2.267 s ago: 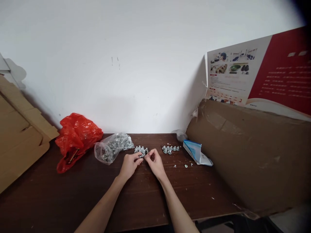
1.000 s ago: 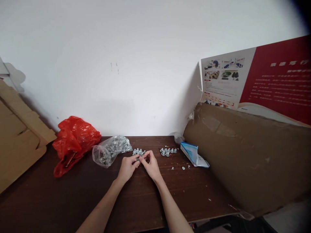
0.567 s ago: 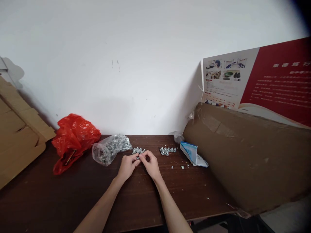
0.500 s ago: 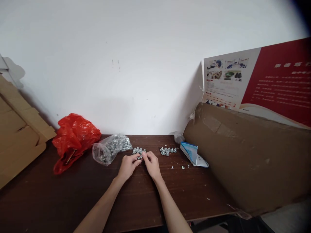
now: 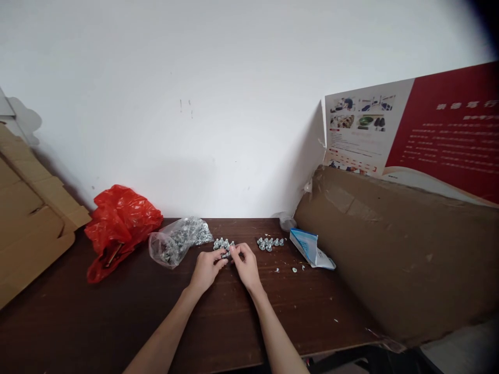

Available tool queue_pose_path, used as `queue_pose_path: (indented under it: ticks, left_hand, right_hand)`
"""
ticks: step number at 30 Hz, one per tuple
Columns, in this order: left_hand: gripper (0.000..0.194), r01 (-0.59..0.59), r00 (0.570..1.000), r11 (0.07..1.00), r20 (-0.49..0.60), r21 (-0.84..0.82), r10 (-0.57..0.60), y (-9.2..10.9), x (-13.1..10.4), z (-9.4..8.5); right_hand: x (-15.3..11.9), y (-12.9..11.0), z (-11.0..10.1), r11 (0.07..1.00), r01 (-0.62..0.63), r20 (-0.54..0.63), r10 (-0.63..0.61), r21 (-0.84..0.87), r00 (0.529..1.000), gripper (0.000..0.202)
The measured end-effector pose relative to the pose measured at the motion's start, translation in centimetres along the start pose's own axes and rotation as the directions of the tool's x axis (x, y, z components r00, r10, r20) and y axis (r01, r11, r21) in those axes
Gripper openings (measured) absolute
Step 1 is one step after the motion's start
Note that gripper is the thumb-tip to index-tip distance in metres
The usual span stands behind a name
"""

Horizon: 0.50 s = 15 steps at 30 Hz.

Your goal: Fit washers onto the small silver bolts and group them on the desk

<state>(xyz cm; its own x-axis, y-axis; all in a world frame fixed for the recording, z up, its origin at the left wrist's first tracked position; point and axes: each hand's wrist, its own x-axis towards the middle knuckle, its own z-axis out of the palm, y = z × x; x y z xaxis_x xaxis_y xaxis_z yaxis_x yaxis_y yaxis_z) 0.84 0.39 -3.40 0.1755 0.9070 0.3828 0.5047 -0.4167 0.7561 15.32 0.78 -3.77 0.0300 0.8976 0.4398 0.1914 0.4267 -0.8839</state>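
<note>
崇德 board; left hand pinching fitting

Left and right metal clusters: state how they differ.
The left cluster lies close to the left hand and right hand; the right cluster is away from both. The left cluster sits nearer the clear bag, the right cluster nearer the blue-and-white packet. Both look silvery.

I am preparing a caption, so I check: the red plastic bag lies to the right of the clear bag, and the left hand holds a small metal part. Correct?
Not quite: in the head view, the red plastic bag lies to the left of the clear bag. The left hand does hold a small metal part.
</note>
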Motion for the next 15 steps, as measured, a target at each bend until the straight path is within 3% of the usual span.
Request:
queue_pose_path:
  ticks: [2, 6, 9, 13, 15]
  left_hand:
    - [0.024, 0.000, 1.000, 1.000, 0.000, 0.000, 0.000, -0.14, -0.01, 0.06]
    - [0.024, 0.006, 1.000, 1.000, 0.010, 0.007, -0.006, -0.25, 0.01, 0.07]
    - [0.024, 0.007, 1.000, 1.000, 0.015, 0.002, -0.007, -0.21, 0.00, 0.05]
    - [0.024, 0.014, 1.000, 1.000, 0.009, 0.005, -0.014, -0.25, -0.03, 0.05]
    - [0.024, 0.011, 1.000, 1.000, 0.011, 0.011, -0.011, -0.34, -0.03, 0.06]
  right_hand:
    - [-0.01, 0.21, 0.00, 0.999, 0.016, 0.037, -0.017, 0.032, 0.999, 0.016]
    - [-0.02, 0.39, 0.09, 0.999, -0.005, 0.005, 0.006, -0.051, 1.000, 0.027]
    - [-0.03, 0.17, 0.15, 0.999, 0.026, 0.049, -0.025, -0.034, 0.998, 0.017]
    - [-0.06, -0.15, 0.12, 0.996, -0.005, 0.024, 0.007, -0.087, 1.000, 0.029]
    - [-0.08, -0.17, 0.08, 0.999, 0.003, 0.042, -0.001, -0.048, 0.999, 0.024]
